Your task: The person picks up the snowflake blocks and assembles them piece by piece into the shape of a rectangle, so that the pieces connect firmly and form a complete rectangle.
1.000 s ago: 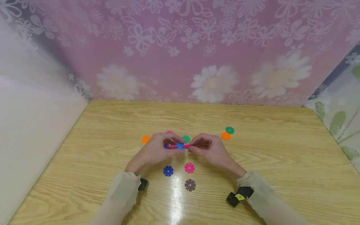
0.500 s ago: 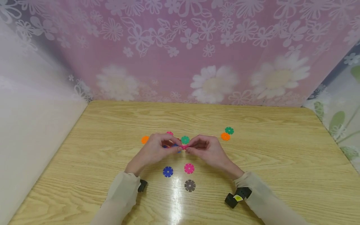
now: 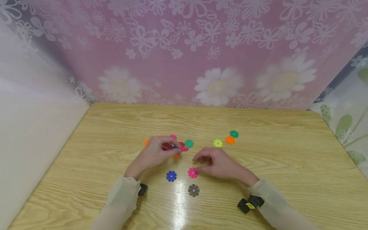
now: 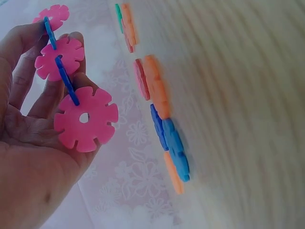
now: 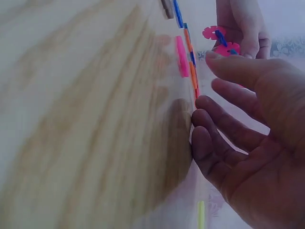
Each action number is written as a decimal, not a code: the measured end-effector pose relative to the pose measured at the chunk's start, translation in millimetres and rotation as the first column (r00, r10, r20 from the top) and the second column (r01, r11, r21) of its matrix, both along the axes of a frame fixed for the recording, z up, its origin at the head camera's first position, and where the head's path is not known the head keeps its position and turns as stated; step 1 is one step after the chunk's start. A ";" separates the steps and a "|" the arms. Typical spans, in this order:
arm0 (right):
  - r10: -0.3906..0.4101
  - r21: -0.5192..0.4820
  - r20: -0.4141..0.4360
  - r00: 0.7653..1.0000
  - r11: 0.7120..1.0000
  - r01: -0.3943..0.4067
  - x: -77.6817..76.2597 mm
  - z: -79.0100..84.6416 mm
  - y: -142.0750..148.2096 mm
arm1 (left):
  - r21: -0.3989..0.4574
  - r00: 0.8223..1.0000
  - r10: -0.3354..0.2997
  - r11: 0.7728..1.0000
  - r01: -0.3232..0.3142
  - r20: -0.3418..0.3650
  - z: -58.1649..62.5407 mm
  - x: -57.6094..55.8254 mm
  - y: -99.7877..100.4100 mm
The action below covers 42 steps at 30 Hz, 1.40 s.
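My left hand [image 3: 155, 152] pinches a chain of interlocked, notched plastic snowflake discs [image 4: 88, 119]. In the left wrist view, pink and blue discs alternate along it, and the thumb and fingertips hold it near the far end. One pink end disc [image 3: 185, 149] sticks out past the fingertips in the head view. My right hand [image 3: 219, 163] holds nothing; its fingers are loosely bent, low over the table. Its thumb is at the edge of a loose pink disc [image 3: 192, 172] lying flat; whether they touch I cannot tell.
A dark blue disc [image 3: 171, 176] and a grey-brown disc [image 3: 194, 190] lie on the wooden table [image 3: 273, 143] nearer me. Beyond my hands lie green [image 3: 189, 143], yellow [image 3: 218, 143], orange [image 3: 230, 140] and other discs, some partly hidden by my left hand.
My right hand has let go of the chain's pink end and moved toward me, to the loose pink disc. The yellow disc has come into view. My left hand has shifted slightly left with the chain.
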State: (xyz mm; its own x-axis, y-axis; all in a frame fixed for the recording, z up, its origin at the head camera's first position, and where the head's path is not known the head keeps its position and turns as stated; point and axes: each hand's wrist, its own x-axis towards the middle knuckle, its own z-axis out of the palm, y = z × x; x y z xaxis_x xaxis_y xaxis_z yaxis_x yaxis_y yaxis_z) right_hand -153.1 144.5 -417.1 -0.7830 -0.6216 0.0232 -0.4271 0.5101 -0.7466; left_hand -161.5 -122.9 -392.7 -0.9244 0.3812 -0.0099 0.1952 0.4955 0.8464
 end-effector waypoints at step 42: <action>-0.135 -0.115 0.160 0.978 0.981 0.154 -5.5 0.0 9.8 | -0.005 0.989 -0.091 0.996 0.091 -0.113 -3.7 -1.0 5.0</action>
State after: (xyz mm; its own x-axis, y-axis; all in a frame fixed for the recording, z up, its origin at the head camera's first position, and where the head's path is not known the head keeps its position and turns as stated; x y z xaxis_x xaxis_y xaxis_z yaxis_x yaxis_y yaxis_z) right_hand -158.6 154.2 -417.1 -0.8646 -0.5016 -0.0309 -0.2338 0.4558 -0.8588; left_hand -162.6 -118.0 -396.4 -0.8810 0.4640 0.0924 0.3339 0.4714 0.8163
